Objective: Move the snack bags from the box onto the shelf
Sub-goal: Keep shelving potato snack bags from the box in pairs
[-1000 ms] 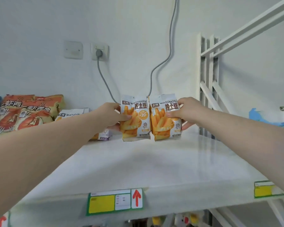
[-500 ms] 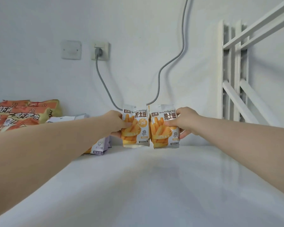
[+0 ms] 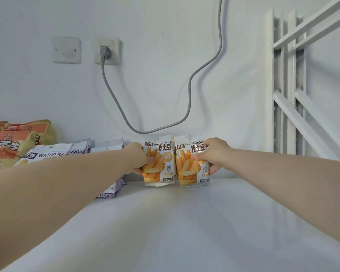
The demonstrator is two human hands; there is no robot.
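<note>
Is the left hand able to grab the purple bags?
Probably not yet: the left hand grips an orange bag, so it's full. The purple bags lie just beside it, nothing between.

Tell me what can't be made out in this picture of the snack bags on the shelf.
Head view:
- Box: out of frame.
- Purple bags: lower parts hidden behind the left forearm.
- Orange bags: cut off by the left edge.
- Small print on the yellow bags: too small.
</note>
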